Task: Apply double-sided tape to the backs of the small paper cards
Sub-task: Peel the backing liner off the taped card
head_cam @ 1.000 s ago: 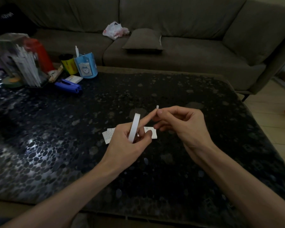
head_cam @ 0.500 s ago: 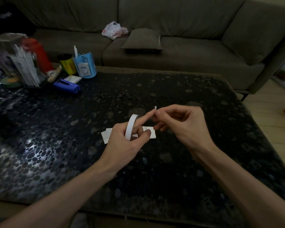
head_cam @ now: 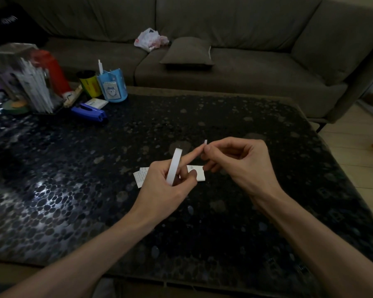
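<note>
living room, sofa (head_cam: 224, 67) (cushioned), coffee table (head_cam: 95, 190)

My left forearm lies in from 7 o'clock; that hand (head_cam: 168, 187) curls round the tape roll (head_cam: 174, 166), forefinger straight toward 1 o'clock. From 5 o'clock, my right hand (head_cam: 241, 166) pinches the tape end (head_cam: 205, 142) at that fingertip.

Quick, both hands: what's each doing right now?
Left hand: holds the white ring-shaped tape roll, index finger extended.
Right hand: pinches a small white tape strip at its fingertips.
</note>
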A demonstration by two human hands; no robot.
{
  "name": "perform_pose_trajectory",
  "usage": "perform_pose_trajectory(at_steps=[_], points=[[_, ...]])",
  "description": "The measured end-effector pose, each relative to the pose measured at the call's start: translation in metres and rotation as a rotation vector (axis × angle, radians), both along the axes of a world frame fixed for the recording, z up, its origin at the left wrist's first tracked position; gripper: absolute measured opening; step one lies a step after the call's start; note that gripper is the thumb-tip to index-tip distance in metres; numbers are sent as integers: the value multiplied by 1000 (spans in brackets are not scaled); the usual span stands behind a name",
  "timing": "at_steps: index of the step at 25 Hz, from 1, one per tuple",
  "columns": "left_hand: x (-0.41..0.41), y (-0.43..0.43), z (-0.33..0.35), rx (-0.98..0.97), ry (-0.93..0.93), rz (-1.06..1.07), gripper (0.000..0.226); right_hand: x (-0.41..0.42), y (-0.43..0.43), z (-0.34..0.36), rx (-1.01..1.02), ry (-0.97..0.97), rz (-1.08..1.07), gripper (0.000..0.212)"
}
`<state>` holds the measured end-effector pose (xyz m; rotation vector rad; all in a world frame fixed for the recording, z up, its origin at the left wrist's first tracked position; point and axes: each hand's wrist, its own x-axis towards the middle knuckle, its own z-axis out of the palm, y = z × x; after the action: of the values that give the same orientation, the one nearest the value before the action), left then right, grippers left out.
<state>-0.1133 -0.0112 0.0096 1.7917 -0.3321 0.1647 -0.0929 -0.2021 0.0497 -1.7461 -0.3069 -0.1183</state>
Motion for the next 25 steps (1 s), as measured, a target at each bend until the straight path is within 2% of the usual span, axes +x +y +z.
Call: perform_pose_trajectory(at_steps=[1,4,6,10,16,20,23,25], points=[[-1,0,0,9,7,-1,16,0,0,0,-3,2,-1,6],[-3,0,2,59,-22,22,30,1,1,-1,-12,-1,-10,8],[-4,0,2,59,-31,23,18,2,1,-1,-3,2,-8,7],[-5,-1,1,73,-33,42,19,1,1,-2,12,12,-10,7],[-7,-3,1,84,-17,55,35,0,1,-1,11,21,-20,8],[-5,-2,0,75,-34,69,29,0,1,0,1,16,-17,7],[-6,-1,1,82,-43,47,14,0,1,0,-6,20,-11,6],[-6,-1,0,100,-51,60,15,0,1,0,-18,22,-13,6]])
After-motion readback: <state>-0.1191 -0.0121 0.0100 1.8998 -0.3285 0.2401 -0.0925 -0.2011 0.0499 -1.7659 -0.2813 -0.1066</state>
